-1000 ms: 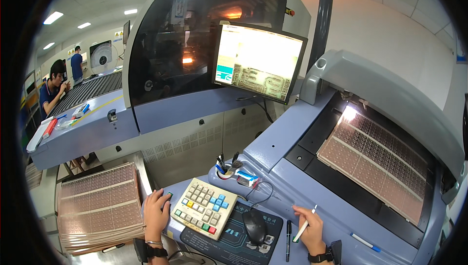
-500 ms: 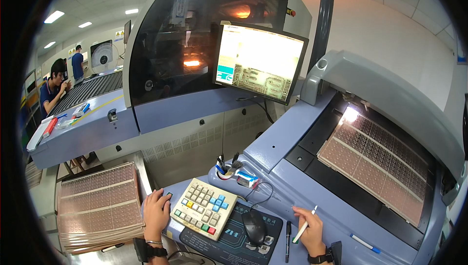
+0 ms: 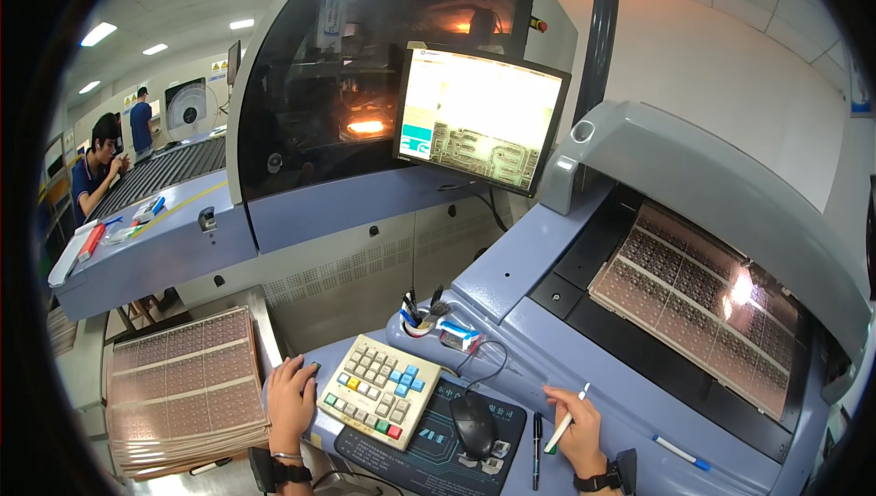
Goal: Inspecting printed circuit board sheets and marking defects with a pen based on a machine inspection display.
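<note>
I see my left hand (image 3: 290,393) lying palm down on the blue-grey console desk (image 3: 511,268), just left of the cream keypad with coloured keys (image 3: 380,390); its fingers are spread flat and loose, gripping nothing, with the fingertips touching a small dark green button (image 3: 315,368) at the keypad's left edge. A dark wristband sits on that wrist. My right hand (image 3: 577,423) rests to the right of the keypad, beyond the black computer mouse (image 3: 473,423) on its dark printed mat (image 3: 429,446), and it is closed around a slim white pen (image 3: 566,417) that points up and to the right, held between thumb and fingers. A black pen (image 3: 536,437) lies on the desk between the mouse and this hand. Left of the keypad, lower down, sits a stack of copper-coloured circuit panels (image 3: 187,388). Above the keypad stands a lit flat monitor (image 3: 482,117), and to its right another copper panel (image 3: 698,300) lies in the machine's open bay.
</note>
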Action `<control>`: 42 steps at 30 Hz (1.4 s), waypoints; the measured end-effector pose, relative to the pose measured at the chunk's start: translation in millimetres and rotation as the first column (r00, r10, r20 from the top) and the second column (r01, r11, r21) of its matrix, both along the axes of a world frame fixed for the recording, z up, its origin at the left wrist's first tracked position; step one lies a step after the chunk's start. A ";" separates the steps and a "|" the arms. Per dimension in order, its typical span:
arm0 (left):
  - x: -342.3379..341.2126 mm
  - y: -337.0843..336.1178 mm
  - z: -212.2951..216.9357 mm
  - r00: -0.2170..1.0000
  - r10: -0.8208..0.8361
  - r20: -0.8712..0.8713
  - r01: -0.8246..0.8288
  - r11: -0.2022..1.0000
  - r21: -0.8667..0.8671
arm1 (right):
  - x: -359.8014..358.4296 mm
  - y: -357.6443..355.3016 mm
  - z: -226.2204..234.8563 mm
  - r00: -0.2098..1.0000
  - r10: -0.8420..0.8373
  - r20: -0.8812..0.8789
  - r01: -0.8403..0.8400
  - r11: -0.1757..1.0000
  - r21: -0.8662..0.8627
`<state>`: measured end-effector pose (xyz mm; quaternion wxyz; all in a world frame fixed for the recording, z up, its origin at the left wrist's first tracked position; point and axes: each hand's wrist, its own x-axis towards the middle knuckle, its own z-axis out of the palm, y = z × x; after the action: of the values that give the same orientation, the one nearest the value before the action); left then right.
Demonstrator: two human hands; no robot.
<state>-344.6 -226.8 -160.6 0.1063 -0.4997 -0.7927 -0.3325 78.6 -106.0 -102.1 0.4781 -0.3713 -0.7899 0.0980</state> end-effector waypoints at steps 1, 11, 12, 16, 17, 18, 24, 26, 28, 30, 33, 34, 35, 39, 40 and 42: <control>0.1 0.0 0.1 1.000 0.000 0.000 0.000 1.000 -0.001 | 0.0 0.1 -0.1 1.000 0.000 0.004 0.000 1.000 0.002; -0.4 -0.3 0.3 1.000 -0.002 0.002 0.002 1.000 -0.007 | 0.3 0.3 -2.1 1.000 -0.018 0.013 0.019 1.000 -0.022; -0.6 -0.1 0.3 1.000 -0.004 -0.003 0.004 1.000 -0.001 | 0.0 0.2 -1.0 1.000 -0.018 0.015 0.018 1.000 -0.024; -0.9 0.6 0.1 1.000 -0.010 0.000 0.010 1.000 0.001 | -1.1 -0.2 0.9 1.000 -0.009 0.025 0.010 1.000 -0.008; -0.8 0.7 0.7 1.000 -0.010 0.002 0.010 1.000 0.000 | -1.2 0.1 0.7 1.000 -0.008 0.019 0.008 1.000 -0.007; -0.5 0.4 1.3 1.000 -0.009 0.003 0.009 1.000 0.000 | -1.3 -0.4 1.2 1.000 -0.008 0.019 0.008 1.000 -0.008; -0.4 -0.1 1.0 1.000 -0.009 0.002 0.009 1.000 0.003 | -1.2 0.0 0.9 1.000 -0.016 0.025 0.016 1.000 -0.008; 0.3 -0.3 1.8 1.000 -0.006 0.004 0.006 1.000 0.001 | -1.0 -0.6 1.4 0.999 -0.018 0.028 0.018 1.000 -0.010; 0.3 -0.1 1.6 1.000 -0.005 0.008 0.005 1.000 -0.002 | -0.6 0.3 0.0 1.000 -0.014 0.025 0.014 1.000 -0.009; -0.2 0.2 0.8 1.000 -0.008 0.004 0.008 1.000 0.000 | -0.4 1.0 -0.6 1.000 -0.009 0.022 0.009 1.000 -0.008; 0.1 0.2 0.8 1.000 -0.007 0.001 0.007 1.000 0.005 | -0.1 1.2 -0.6 1.000 -0.002 0.022 0.003 1.000 -0.007; 0.1 0.0 0.9 1.000 -0.007 0.001 0.007 1.000 0.005 | 0.1 1.0 -0.7 1.000 -0.004 0.025 0.004 1.000 -0.008; 0.0 -0.2 1.1 1.000 -0.008 -0.002 0.008 1.000 0.006 | 0.3 0.8 -0.6 1.000 -0.005 0.028 0.006 1.000 -0.008; -1.0 0.0 0.4 1.000 -0.009 0.000 0.009 1.000 0.007 | -1.3 0.3 0.5 1.000 -0.005 0.025 0.005 1.000 -0.015; -0.7 0.1 0.6 1.000 -0.010 0.000 0.010 1.000 0.007 | -1.1 0.4 -0.3 1.000 -0.010 0.020 0.010 1.000 -0.020; -0.4 0.2 1.1 1.000 -0.015 0.001 0.015 1.000 0.013 | -1.0 0.6 -1.0 1.000 -0.014 0.015 0.015 1.000 -0.026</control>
<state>-345.0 -226.6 -159.4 0.1067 -0.5047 -0.7868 -0.3387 77.6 -105.4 -103.1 0.4681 -0.3839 -0.7894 0.1019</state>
